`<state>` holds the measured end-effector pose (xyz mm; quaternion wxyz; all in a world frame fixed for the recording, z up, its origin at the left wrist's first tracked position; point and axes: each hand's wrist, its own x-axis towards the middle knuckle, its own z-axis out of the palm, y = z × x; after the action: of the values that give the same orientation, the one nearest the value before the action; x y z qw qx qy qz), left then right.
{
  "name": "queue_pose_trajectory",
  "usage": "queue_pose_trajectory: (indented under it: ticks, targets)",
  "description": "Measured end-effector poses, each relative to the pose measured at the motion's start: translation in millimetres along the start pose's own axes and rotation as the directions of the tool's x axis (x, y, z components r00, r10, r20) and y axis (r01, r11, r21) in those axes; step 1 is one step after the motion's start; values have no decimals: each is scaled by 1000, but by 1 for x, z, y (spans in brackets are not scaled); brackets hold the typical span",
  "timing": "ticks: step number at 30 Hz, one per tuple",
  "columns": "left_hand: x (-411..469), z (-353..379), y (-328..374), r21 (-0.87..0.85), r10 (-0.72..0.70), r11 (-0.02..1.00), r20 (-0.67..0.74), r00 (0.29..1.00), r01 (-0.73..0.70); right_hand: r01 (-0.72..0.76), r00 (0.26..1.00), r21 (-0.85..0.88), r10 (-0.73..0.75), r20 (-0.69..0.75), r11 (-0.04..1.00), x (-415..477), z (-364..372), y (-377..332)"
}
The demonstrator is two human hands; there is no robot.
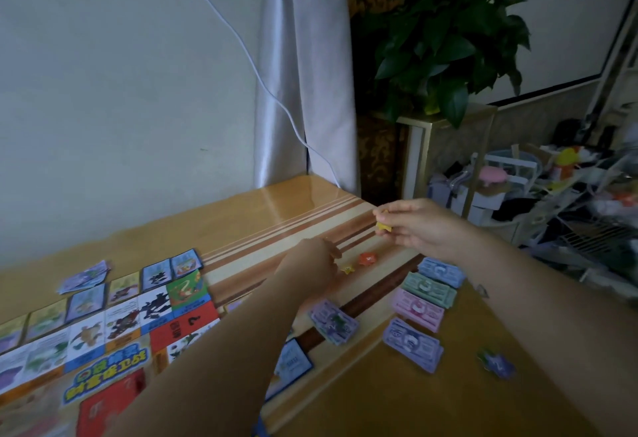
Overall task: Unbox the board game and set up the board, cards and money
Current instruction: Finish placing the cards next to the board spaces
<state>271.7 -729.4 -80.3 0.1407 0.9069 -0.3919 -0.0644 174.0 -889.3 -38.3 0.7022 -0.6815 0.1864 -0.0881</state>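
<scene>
1. The game board (103, 350) lies flat and face up on the desk (379, 398); every place below is given from it.
2. The right hand (419, 226) hangs above the desk, well beyond the board's far right corner. Its thumb and fingers (397, 210) pinch a small yellow piece (384, 226).
3. The left hand (310, 264) reaches past that same corner, low over the desk. Its fingers point away from the camera, so I cannot tell whether they are spread or pinching (something small and brown shows at their tips).
4. Right of the board, just beyond the left hand, an orange piece (366, 258) and a smaller yellow token (347, 269) lie close together.
5. Further right of the board, four piles of money sit side by side in a row: the blue notes (440, 271) farthest from the camera, then the green notes (428, 289), the pink notes (417, 310) and the purple notes (412, 345).
6. Between the board and the money lies a card stack (333, 321).
7. A loose card pile (86, 276) sits just off the board's far edge.
</scene>
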Motion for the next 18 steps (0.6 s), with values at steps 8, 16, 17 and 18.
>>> queue_pose_trajectory:
  ticks: [8,16,17,18]
  targets:
    - [39,4,22,250,15,967,141,990,-51,10,999,299,4,-47,954,-17,-7,2]
    - [52,2,21,226,-62,974,198,978,16,27,1000,215,-23,-21,976,-10,-1,3]
    - [53,1,21,236,-58,972,211,976,7,28,1000,205,-24,-20,978,-10,-1,3]
    - [52,0,22,246,-54,969,223,973,-3,29,999,195,-25,-20,980,-10,-1,3]
